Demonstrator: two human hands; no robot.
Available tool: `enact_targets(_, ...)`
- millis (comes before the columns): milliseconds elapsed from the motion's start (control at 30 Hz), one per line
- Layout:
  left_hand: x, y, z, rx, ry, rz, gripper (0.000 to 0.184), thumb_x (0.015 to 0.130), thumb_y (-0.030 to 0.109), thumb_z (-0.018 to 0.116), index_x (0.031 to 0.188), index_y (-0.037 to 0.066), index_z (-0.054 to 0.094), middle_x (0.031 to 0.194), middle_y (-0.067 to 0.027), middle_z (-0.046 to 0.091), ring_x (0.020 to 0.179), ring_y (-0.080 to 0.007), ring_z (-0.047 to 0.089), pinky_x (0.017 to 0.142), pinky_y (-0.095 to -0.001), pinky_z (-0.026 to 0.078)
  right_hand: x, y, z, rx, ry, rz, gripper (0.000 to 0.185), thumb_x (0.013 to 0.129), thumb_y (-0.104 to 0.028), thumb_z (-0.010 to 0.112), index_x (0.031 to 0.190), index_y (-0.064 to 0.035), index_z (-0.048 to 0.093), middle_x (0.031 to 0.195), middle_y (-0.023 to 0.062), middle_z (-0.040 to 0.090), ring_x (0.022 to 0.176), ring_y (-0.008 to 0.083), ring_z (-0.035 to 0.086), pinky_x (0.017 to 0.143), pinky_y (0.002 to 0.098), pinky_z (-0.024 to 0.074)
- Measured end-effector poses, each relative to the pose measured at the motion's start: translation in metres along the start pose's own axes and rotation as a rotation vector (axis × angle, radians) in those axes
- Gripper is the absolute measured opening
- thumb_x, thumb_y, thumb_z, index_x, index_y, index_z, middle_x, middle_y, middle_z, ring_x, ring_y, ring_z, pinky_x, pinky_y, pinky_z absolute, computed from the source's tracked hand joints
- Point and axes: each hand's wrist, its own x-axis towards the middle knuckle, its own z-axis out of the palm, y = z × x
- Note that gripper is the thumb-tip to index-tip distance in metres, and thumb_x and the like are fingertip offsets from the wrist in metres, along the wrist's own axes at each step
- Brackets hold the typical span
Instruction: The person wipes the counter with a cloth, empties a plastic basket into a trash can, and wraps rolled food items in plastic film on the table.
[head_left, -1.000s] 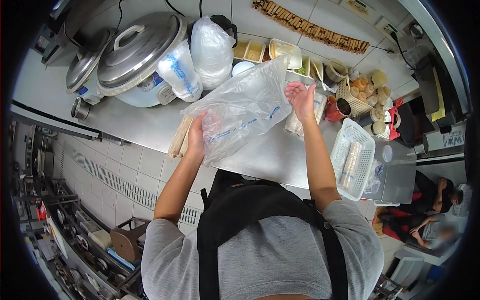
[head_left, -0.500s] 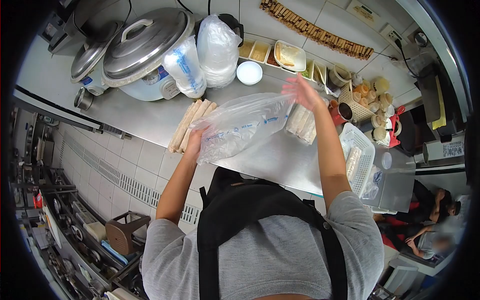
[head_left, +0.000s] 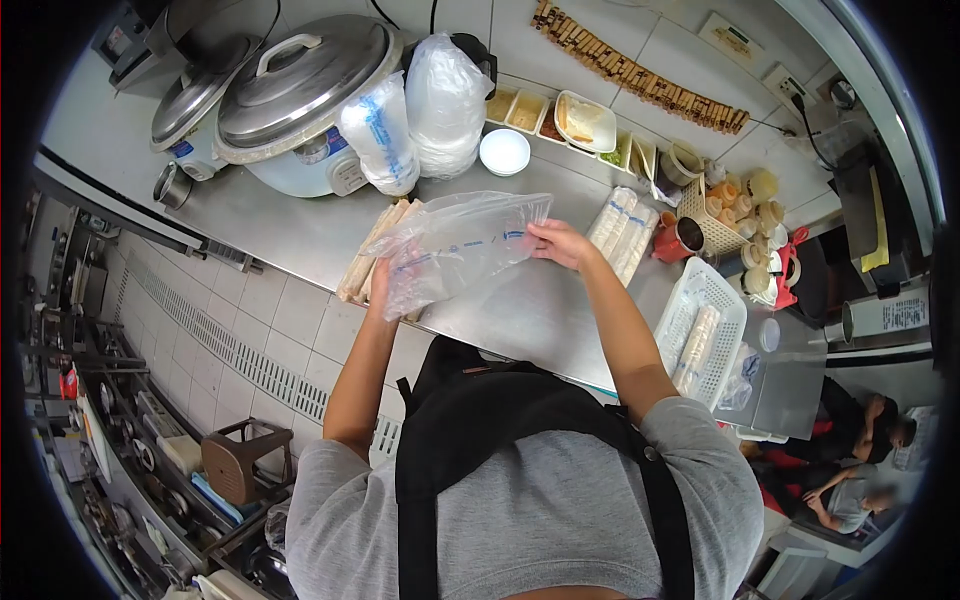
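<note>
I've got the clear plastic bag (head_left: 460, 250) spread btwn both hands, over the steel counter (head_left: 520, 330); blue print shows on its film. My R hand (head_left: 562, 245) is closed on the bag's R end, pinching it btwn thumb & fingers. My L hand (head_left: 385, 285) is at the bag's L end, near the counter's front edge. Film covers part of the L fingers, so can't tell if they're open or closed.

Just beside the L hand, at the front edge, lie long pale rolls (head_left: 362, 262), partly under the film. R of my R hand, wrapped rolls (head_left: 622, 235) w/ blue print lie side by side on the counter. Further R is a white perforated basket (head_left: 735, 300) w/ one wrapped roll (head_left: 697, 350) inside. A red cup (head_left: 680, 238) stands btwn the wrapped rolls & a cream basket (head_left: 715, 225) of containers.

Beyond the bag: white bowl (head_left: 505, 150), then food tubs (head_left: 525, 110) along the wall w/ a white dish (head_left: 588, 122) on top. Back L: lg. cooker (head_left: 300, 90), sm. cooker (head_left: 200, 100), & two plastic-wrapped stacks (head_left: 445, 110) next to the lg. one. Two ppl (head_left: 855, 420) sit far R, well apart from my hands.
</note>
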Motion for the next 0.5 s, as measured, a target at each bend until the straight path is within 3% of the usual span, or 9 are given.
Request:
enact_targets(100, 0.002, 0.023, -0.006, 0.306, 0.076, 0.106, 0.027, 0.093, 0.01, 0.047, 0.12, 0.007, 0.047, 0.11, -0.01, 0.06, 0.096, -0.0201, 0.061, 0.082, -0.034, 0.053, -0.009, -0.032, -0.038, 0.065, -0.09, -0.09, 0.013, 0.088, -0.016, 0.065, 0.098, -0.0103, 0.06, 0.086, 0.0015, 0.064, 0.076, 0.0143, 0.063, 0.075, 0.0318, 0.0542)
enact_targets(167, -0.017, 0.025, 0.023, 0.267, 0.064, 0.113, 0.027, 0.091, 0.005, 0.045, 0.119, 0.007, 0.047, 0.112, -0.0098, 0.059, 0.1, -0.0202, 0.059, 0.086, -0.0344, 0.051, -0.015, -0.066, -0.063, 0.03, -0.05, -0.19, 0.014, 0.089, -0.018, 0.064, 0.1, -0.0099, 0.06, 0.089, 0.0025, 0.064, 0.081, 0.0151, 0.063, 0.078, 0.0335, 0.0541)
enact_targets(233, -0.015, 0.011, 0.032, 0.281, -0.115, 0.128, 0.033, 0.087, -0.006, 0.042, 0.118, 0.007, 0.047, 0.116, -0.0087, 0.056, 0.11, -0.0192, 0.054, 0.096, -0.0351, 0.045, -0.023, -0.105, -0.065, 0.032, 0.144, -0.334, 0.019, 0.088, -0.018, 0.064, 0.105, -0.0097, 0.059, 0.091, 0.0033, 0.063, 0.085, 0.0158, 0.061, 0.081, 0.0322, 0.0512)
enact_targets(300, -0.016, -0.015, 0.042, 0.252, -0.106, 0.104, 0.036, 0.087, -0.006, 0.041, 0.12, 0.007, 0.046, 0.117, -0.0082, 0.055, 0.109, -0.0182, 0.054, 0.095, -0.0342, 0.045, -0.038, -0.134, -0.044, 0.057, 0.484, -0.557, 0.03, 0.086, -0.02, 0.067, 0.11, -0.0055, 0.056, 0.099, 0.0063, 0.061, 0.09, 0.0161, 0.057, 0.082, 0.0292, 0.0468)
enact_targets(333, -0.016, -0.028, 0.046, 0.222, -0.1, 0.081, 0.039, 0.087, -0.007, 0.04, 0.123, 0.006, 0.045, 0.117, -0.0077, 0.054, 0.108, -0.0172, 0.054, 0.094, -0.0332, 0.045, -0.028, -0.132, -0.056, 0.059, 0.486, -0.556, 0.03, 0.086, -0.02, 0.067, 0.11, -0.0055, 0.056, 0.099, 0.0063, 0.061, 0.09, 0.0161, 0.057, 0.082, 0.0292, 0.0468)
enact_targets(400, -0.01, -0.06, 0.038, 0.263, -0.103, 0.09, 0.044, 0.086, -0.005, 0.044, 0.128, 0.007, 0.04, 0.124, -0.0097, 0.05, 0.111, -0.0206, 0.053, 0.096, -0.0365, 0.044, -0.01, -0.12, -0.08, 0.005, 1.047, -0.837, 0.041, 0.083, -0.022, 0.07, 0.113, -0.0004, 0.053, 0.105, 0.0098, 0.057, 0.09, 0.0162, 0.054, 0.08, 0.0272, 0.0438)
enact_targets(433, -0.009, -0.074, 0.034, 0.302, -0.105, 0.101, 0.051, 0.085, -0.003, 0.048, 0.134, 0.007, 0.035, 0.132, -0.0117, 0.045, 0.113, -0.0241, 0.051, 0.098, -0.0397, 0.043, -0.009, -0.103, -0.075, -0.092, 1.208, -0.955, 0.043, 0.082, -0.024, 0.072, 0.11, 0.0027, 0.051, 0.103, 0.0112, 0.055, 0.086, 0.0164, 0.053, 0.075, 0.0265, 0.0437)
enact_targets(467, -0.009, -0.088, 0.03, 0.304, -0.107, 0.094, 0.051, 0.085, -0.003, 0.048, 0.134, 0.007, 0.035, 0.132, -0.0117, 0.045, 0.113, -0.0241, 0.051, 0.098, -0.0397, 0.043, -0.011, -0.078, -0.069, -0.145, 1.189, -0.962, 0.043, 0.082, -0.025, 0.071, 0.109, 0.0026, 0.051, 0.101, 0.0113, 0.053, 0.087, 0.018, 0.052, 0.077, 0.0284, 0.0431)
enact_targets(500, -0.012, -0.101, 0.027, 0.607, 0.034, 0.221, 0.056, 0.083, 0.001, 0.056, 0.135, 0.005, 0.035, 0.13, -0.0142, 0.044, 0.11, -0.0242, 0.051, 0.093, -0.0354, 0.044, -0.012, -0.046, -0.065, -0.199, 1.17, -0.968, 0.043, 0.083, -0.026, 0.071, 0.108, 0.0025, 0.051, 0.099, 0.0114, 0.052, 0.087, 0.0196, 0.051, 0.079, 0.0304, 0.0426)
